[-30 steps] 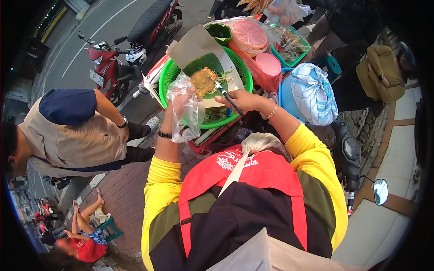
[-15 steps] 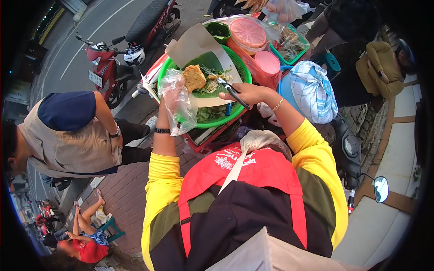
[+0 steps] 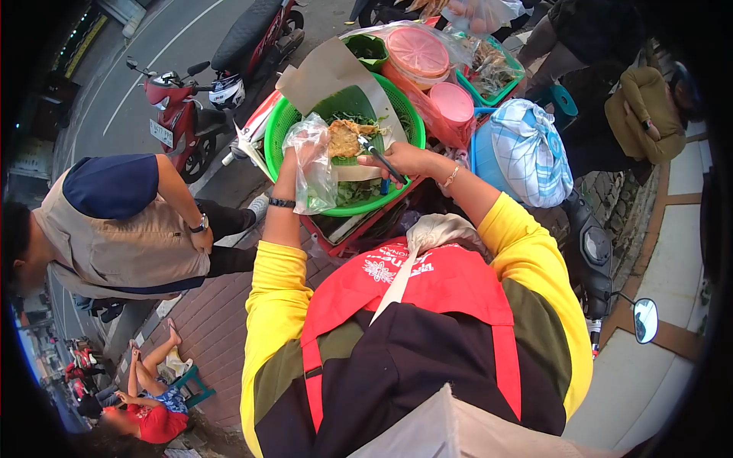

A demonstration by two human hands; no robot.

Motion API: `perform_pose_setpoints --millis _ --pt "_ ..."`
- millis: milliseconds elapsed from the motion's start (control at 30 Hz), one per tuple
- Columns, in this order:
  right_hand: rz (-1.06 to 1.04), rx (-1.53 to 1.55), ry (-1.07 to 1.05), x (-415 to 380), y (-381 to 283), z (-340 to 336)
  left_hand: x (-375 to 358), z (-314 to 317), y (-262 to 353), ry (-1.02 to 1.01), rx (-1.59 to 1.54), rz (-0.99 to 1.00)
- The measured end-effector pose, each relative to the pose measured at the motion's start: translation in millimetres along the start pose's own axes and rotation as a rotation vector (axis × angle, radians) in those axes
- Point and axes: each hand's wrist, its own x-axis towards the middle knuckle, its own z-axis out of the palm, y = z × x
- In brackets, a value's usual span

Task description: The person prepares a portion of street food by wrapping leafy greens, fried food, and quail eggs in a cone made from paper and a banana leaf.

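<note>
My left hand (image 3: 302, 153), inside a clear plastic bag (image 3: 314, 179), is closed on the left edge of a golden-brown fried fritter (image 3: 345, 139); the bag partly hides the fingers. My right hand (image 3: 405, 159) grips black-handled scissors (image 3: 392, 171), their blades at the fritter's right side. How far the blades reach into it is hard to make out. Under the fritter lie chopped greens (image 3: 369, 120) on a banana leaf (image 3: 347, 101) backed with brown paper (image 3: 317, 76). All this rests over a green plastic basket (image 3: 414, 114) with more leaves (image 3: 359, 191) at its near side.
Pink-lidded tubs (image 3: 418, 52), a green tray of packets (image 3: 489, 72) and a cloth-wrapped bundle (image 3: 528, 153) crowd the right. A person in a beige vest (image 3: 130, 229) stands at left, near a parked red scooter (image 3: 172, 114). A motorbike (image 3: 592, 244) is at right.
The fritter has moved right and down, over the greens, with my left hand. My right hand has shifted left, bringing the scissors' blades to the fritter.
</note>
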Motion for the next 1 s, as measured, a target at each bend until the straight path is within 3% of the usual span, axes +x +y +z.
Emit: perform_pose_setpoints --millis 67,300,400,467,500,600,833,900,1000 --pt "-0.005 0.042 0.022 17 13 4 3 0 -13 -0.02 -0.254 0.027" --pt "-0.066 0.117 0.022 25 17 7 5 -8 -14 -0.046 -0.122 -0.055" --pt "-0.031 0.131 0.037 10 7 10 -5 -8 -4 -0.036 -0.341 -0.145" --pt "0.009 0.153 -0.016 -2 3 9 -8 -7 -14 -0.007 -0.333 0.007" --pt "-0.004 0.174 -0.043 -9 1 10 -18 -2 -8 0.091 -0.564 0.012" --pt "-0.031 0.115 -0.124 -11 2 15 -34 21 23 0.209 -0.605 0.08" --pt "-0.161 0.181 0.103 13 10 33 -27 30 -3 0.141 -0.543 0.066" --pt "-0.129 0.179 0.077 -1 7 28 -30 28 3 0.102 -0.538 0.057" --pt "-0.017 0.195 -0.031 -15 2 7 -37 13 22 0.223 -0.539 0.082"
